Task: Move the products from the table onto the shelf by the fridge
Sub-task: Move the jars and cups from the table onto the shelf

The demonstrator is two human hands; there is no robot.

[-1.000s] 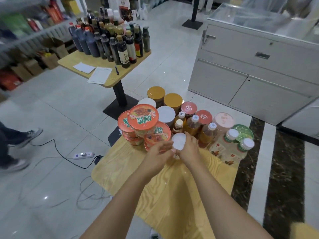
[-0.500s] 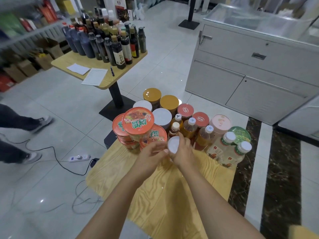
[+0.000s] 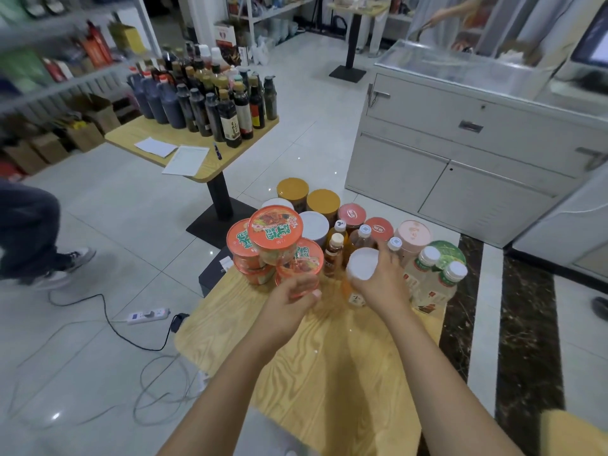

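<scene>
On the wooden table (image 3: pixel 329 373) stand stacked red noodle cups (image 3: pixel 274 230), orange-lidded and white-lidded tins (image 3: pixel 324 202), amber drink bottles (image 3: pixel 334 250) and pale juice bottles (image 3: pixel 427 278). My right hand (image 3: pixel 381 284) grips a white-lidded jar of amber contents (image 3: pixel 362 263), lifted in front of the bottles. My left hand (image 3: pixel 289 302) curls round the lower front noodle cup (image 3: pixel 301 263) of the stack.
A second table (image 3: pixel 194 143) with dark sauce bottles (image 3: pixel 210 100) and papers stands at the left rear. A grey cabinet (image 3: pixel 460 153) is at the right. A power strip (image 3: pixel 148 314) and cables lie on the floor. A person's legs (image 3: pixel 29 232) are at the left edge.
My hands have parted: the right one has lifted the white-lidded jar up and to the right, the left one has gone onto the front noodle cup. The person at the left has walked on.
</scene>
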